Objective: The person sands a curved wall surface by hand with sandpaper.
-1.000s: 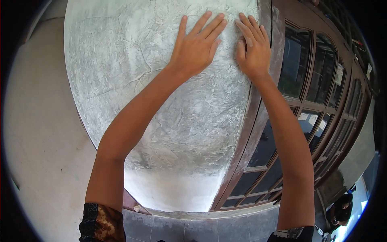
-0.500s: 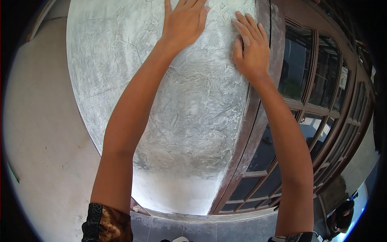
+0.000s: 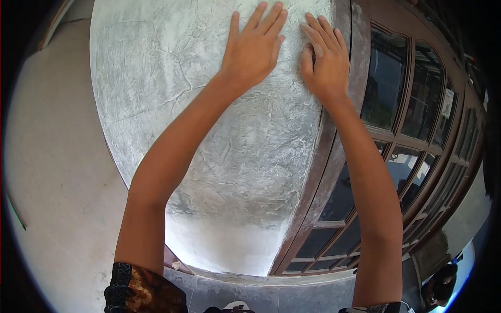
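**A:** Far left?

**B:** One plain wall [image 3: 68, 135], one thin green thing [image 3: 16, 215] at its edge. Then one wall section [image 3: 245, 156], the thing being worked: wrinkled, streaky grey-white finish, in front of the person and under the hands.

**A:** How far along?

**B:** Well advanced, I judge. Wrinkled finish runs from the top of view nearly to the foot. Below it, one smooth pale band [image 3: 224, 242]; whether that is left to do, cannot tell. Creases and ridges remain, one long one branching left of the hands. Evenness not settled.

**A:** Hands?

**B:** Two, apart. Left hand [image 3: 253, 55] flat to the section, fingers spread, no tool seen. Right hand [image 3: 329, 70] near the section's right edge, fingers extended closer together, thumb bent in, pale residue on the fingers. Palm hidden; cannot tell if anything is under it. Two dark patterned sleeves, left one [image 3: 141, 289] fuller in view.

**A:** Further right?

**B:** One brown wooden frame [image 3: 308, 206] beside the section, then glazed woodwork [image 3: 399, 134]. At least three tall upper panes; full count uncertain. One other person [image 3: 441, 286], low at far right, well apart. Grey floor tiles [image 3: 255, 296] below, several, number unclear.
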{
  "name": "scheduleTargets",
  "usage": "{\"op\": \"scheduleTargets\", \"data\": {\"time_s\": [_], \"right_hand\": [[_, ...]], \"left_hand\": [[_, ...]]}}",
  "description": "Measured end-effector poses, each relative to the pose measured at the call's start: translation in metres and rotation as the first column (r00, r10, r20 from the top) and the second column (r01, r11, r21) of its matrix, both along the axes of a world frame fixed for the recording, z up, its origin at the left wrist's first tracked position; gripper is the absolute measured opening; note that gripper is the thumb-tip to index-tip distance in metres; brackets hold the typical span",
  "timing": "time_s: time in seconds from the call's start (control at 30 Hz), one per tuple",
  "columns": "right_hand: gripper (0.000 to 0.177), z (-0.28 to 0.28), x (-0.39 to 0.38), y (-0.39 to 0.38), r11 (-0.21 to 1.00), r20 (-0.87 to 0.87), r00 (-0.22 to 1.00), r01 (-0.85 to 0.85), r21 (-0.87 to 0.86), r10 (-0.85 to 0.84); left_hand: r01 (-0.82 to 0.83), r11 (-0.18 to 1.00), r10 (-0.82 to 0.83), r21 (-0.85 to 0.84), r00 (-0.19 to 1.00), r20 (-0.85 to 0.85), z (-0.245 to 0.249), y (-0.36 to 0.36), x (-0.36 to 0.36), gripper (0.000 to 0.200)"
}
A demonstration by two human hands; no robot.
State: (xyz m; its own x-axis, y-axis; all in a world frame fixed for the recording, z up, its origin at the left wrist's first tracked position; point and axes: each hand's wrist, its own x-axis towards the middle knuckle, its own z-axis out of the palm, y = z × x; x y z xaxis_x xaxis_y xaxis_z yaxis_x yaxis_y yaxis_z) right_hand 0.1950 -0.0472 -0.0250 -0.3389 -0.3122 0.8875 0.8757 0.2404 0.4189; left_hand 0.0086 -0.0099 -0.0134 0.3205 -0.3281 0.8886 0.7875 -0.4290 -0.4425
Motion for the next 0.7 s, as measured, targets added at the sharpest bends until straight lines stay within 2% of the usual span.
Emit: {"op": "scheduleTargets", "data": {"time_s": [0.07, 0.17, 0.27, 0.3, 0.37, 0.4, 0.47, 0.6, 0.63, 0.67, 0.7], "right_hand": [[0.044, 0.0, 0.0, 0.0, 1.0, 0.006, 1.0, 0.0, -0.003, 0.0], [0.044, 0.0, 0.0, -0.001, 1.0, 0.003, 1.0, 0.004, 0.001, -0.004], [0.044, 0.0, 0.001, -0.001, 1.0, 0.006, 1.0, 0.013, -0.008, -0.013], [0.044, 0.0, 0.001, -0.001, 1.0, 0.004, 1.0, 0.025, -0.015, -0.025], [0.044, 0.0, 0.002, -0.001, 1.0, 0.009, 1.0, 0.017, -0.019, -0.017], [0.044, 0.0, 0.002, 0.0, 1.0, 0.011, 1.0, 0.008, -0.017, -0.008], [0.045, -0.002, 0.001, -0.001, 1.0, 0.02, 1.0, -0.004, -0.019, 0.004], [0.045, -0.001, 0.0, -0.002, 0.999, 0.001, 1.0, 0.025, -0.029, -0.025], [0.045, -0.001, 0.0, -0.002, 0.999, -0.001, 1.0, 0.028, -0.029, -0.028], [0.045, -0.001, 0.0, -0.002, 0.999, 0.0, 1.0, 0.02, -0.027, -0.02], [0.044, -0.001, 0.0, -0.002, 1.0, 0.004, 1.0, 0.01, -0.026, -0.01]], "left_hand": [[0.049, 0.996, -0.057, -0.075, 0.993, -0.101, -0.048, -0.003, 0.0, 0.048], [-0.005, 1.0, 0.005, 0.008, 0.998, -0.064, -0.014, 0.0, -0.011, 0.048], [0.02, 0.992, -0.009, -0.123, 0.996, 0.089, 0.042, -0.007, -0.009, 0.051], [0.02, 0.992, -0.008, -0.127, 0.996, 0.093, 0.037, -0.004, -0.005, 0.051], [0.027, 0.999, -0.032, 0.039, 0.992, 0.121, 0.009, 0.006, 0.005, 0.048], [0.025, 1.0, -0.025, -0.004, 0.999, 0.045, -0.015, 0.004, 0.005, 0.047], [0.03, 0.997, -0.029, -0.066, 0.999, 0.013, -0.045, 0.001, 0.001, 0.047], [0.008, 1.0, -0.007, -0.019, 0.997, 0.074, 0.019, -0.003, 0.002, 0.049], [0.022, 0.998, -0.018, -0.056, 0.997, 0.074, 0.033, -0.005, 0.002, 0.049], [0.036, 0.995, -0.028, -0.094, 0.996, 0.08, 0.04, -0.008, 0.003, 0.049], [-0.028, 0.999, 0.033, -0.045, 0.992, 0.122, 0.028, -0.001, 0.005, 0.049]]}}
